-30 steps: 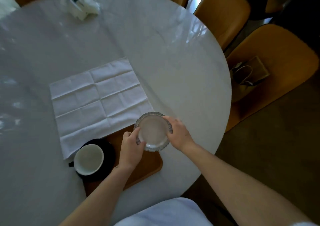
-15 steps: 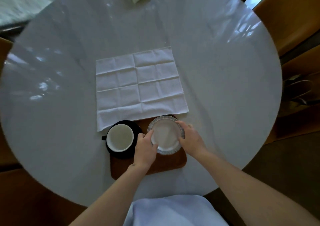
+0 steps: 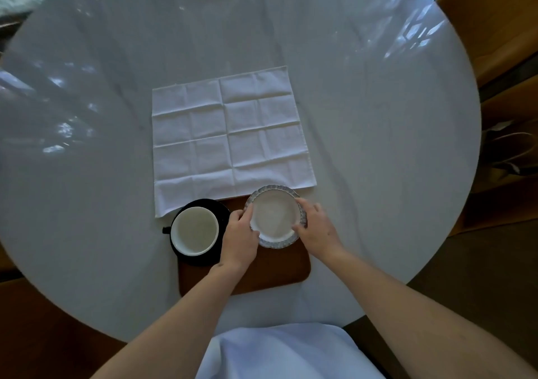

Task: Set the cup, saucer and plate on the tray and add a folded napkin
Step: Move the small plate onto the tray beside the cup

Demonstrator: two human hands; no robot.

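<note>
A round, glossy white marble-look table filled most of the view, its polished top throwing back pale window glare. Tan upholstered chairs stood around its far right edge over a dark brown floor, and a paper bag with looped handles sat on a chair seat to the right.

A white cloth napkin, square and creased into a grid of fold lines, lay spread flat in the middle of the table, its near edge lapping over the far edge of a brown wooden tray with rounded corners. On the tray's left end, overhanging the edge, rested a black round saucer carrying a black cup with a white interior, its small handle pointing left.

Above the tray's far right part was a small round plate with a fluted grey-blue rim and matte cream centre. The left hand clasped its left rim, and the right hand clasped its right rim, fingers curled on the edge. Whether the plate touched the tray could not be told
</note>
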